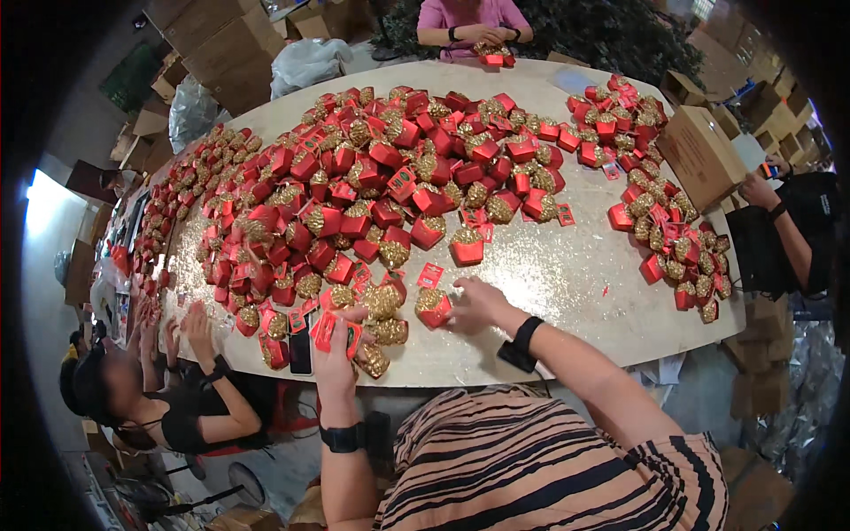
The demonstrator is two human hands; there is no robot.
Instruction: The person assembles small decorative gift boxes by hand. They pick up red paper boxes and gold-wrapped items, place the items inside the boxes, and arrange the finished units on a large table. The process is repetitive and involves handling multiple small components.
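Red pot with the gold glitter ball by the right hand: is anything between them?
Nothing visible: the right hand already touches the small red pot with a gold glitter ball on the pale table.

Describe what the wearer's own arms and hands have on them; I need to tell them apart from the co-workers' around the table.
Both forearms are bare, with no gloves on the left hand or the right hand. Each wrist carries a black band: the left wristband looks like a watch, and the right wristband is broad and black. A brown shirt with black stripes covers the upper arms.

left hand (335,341) raised, fingers closed, right hand (475,305) reaching forward
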